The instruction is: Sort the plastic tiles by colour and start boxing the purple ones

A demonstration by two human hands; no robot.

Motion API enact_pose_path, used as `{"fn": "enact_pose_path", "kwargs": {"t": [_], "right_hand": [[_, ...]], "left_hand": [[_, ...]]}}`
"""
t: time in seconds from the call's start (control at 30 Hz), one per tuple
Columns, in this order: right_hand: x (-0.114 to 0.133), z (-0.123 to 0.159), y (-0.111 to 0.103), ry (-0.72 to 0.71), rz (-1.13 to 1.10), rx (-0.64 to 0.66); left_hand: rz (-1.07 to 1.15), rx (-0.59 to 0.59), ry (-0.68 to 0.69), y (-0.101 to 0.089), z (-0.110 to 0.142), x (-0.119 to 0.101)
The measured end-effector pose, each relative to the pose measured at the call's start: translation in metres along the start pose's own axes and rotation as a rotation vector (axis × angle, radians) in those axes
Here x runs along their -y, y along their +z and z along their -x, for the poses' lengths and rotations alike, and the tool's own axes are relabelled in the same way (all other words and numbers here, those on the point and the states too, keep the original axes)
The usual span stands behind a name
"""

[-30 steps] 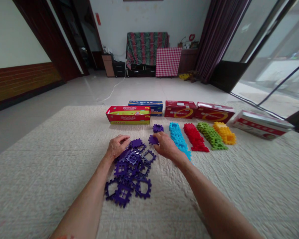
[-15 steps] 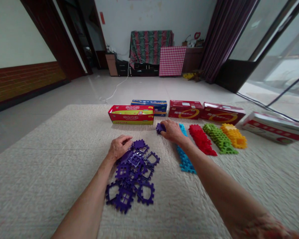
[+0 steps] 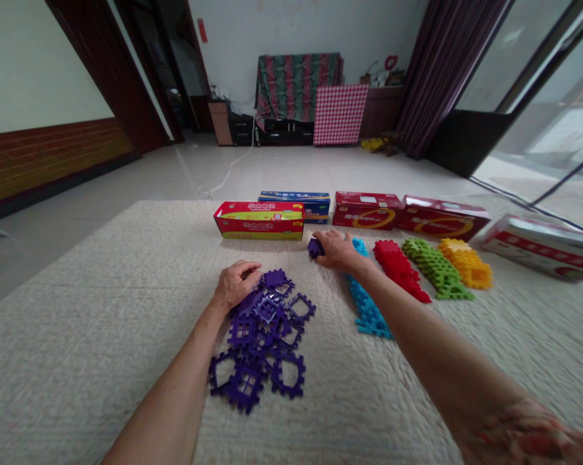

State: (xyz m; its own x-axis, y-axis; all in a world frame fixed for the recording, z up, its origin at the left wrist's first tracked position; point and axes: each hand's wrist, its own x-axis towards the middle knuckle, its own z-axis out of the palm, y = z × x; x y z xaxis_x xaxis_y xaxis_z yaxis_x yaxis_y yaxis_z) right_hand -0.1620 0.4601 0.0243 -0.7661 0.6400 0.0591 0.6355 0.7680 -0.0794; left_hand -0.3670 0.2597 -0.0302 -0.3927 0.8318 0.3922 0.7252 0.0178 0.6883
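A loose heap of purple square toothed tiles (image 3: 265,336) lies on the cream quilted mat (image 3: 102,310). My left hand (image 3: 236,284) rests on the heap's far left edge, fingers curled over a tile. My right hand (image 3: 337,248) reaches further out, fingers closed on a purple tile (image 3: 315,247) at a small purple stack just left of the blue row (image 3: 366,297). Rows of red tiles (image 3: 401,270), green tiles (image 3: 437,268) and yellow tiles (image 3: 466,261) lie to the right of the blue one.
Several long boxes stand along the mat's far side: a red and yellow box (image 3: 260,220), a blue box (image 3: 296,200), two red boxes (image 3: 410,216), and a white and red box (image 3: 538,245) at the right. Beyond lie tiled floor, a white cable and covered furniture.
My right hand carried a purple tile from beside the heap up to the small purple stack near the boxes. My left hand stayed on the heap. The camera tilted a little.
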Motion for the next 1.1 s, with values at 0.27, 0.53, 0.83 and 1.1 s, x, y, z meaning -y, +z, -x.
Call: {"fn": "enact_pose_path", "kwargs": {"t": [0.27,0.53,0.83,1.1], "right_hand": [[0.004,0.014,-0.009,-0.066,-0.06,-0.1],[0.072,0.046,-0.002,-0.472,-0.37,-0.043],[0.076,0.045,0.019,-0.393,-0.412,-0.044],[0.075,0.049,0.014,-0.331,-0.512,-0.067]], "left_hand": [[0.001,0.011,-0.014,-0.001,0.0,-0.003],[0.001,0.002,-0.035,-0.001,0.0,-0.006],[0.005,0.003,-0.028,0.0,0.001,-0.002],[-0.008,0.013,-0.038,-0.001,0.001,0.0]]}}
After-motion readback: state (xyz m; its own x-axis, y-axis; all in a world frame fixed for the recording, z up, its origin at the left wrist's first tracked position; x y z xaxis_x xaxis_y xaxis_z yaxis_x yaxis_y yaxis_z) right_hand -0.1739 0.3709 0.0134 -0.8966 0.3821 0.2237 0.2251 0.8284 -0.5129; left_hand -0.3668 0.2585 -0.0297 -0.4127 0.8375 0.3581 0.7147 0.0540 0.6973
